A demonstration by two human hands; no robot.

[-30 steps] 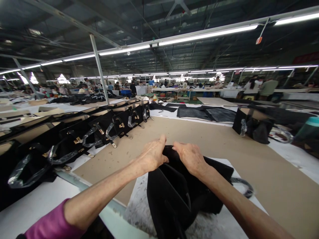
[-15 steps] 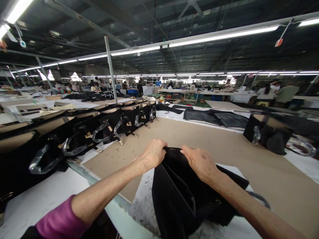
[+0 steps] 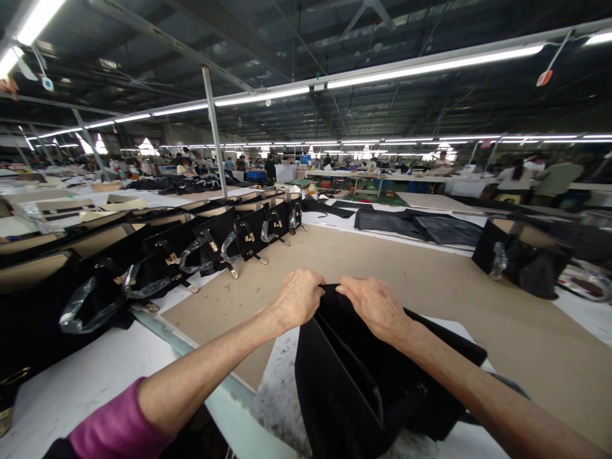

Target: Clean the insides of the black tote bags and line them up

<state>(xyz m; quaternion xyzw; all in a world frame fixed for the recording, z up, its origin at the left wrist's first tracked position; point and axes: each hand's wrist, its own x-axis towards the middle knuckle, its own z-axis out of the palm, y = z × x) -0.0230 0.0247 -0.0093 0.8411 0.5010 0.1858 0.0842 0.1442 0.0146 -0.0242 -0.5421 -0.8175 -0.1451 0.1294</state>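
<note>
A black handbag (image 3: 339, 382) stands before me on a smudged white sheet (image 3: 277, 382), its near side toward me. My left hand (image 3: 300, 297) pinches the far top edge of the bag, thumb and fingers closed on it. Just right of it, my right hand (image 3: 375, 305) grips the same edge, only a small gap between the two. The right forearm crosses over the bag's body and hides part of it. A small gold-coloured fitting shows on the bag near that forearm.
Rows of black handbags (image 3: 210, 239) with beige insides and plastic-wrapped handles line the left. Another black bag (image 3: 521, 258) stands at the right. Dark flat pieces (image 3: 415, 226) lie beyond the brown board (image 3: 382, 261). People work at far tables.
My right hand has slid left along the bag's edge, closer to my left hand. Both still grip it. The view has shifted slightly.
</note>
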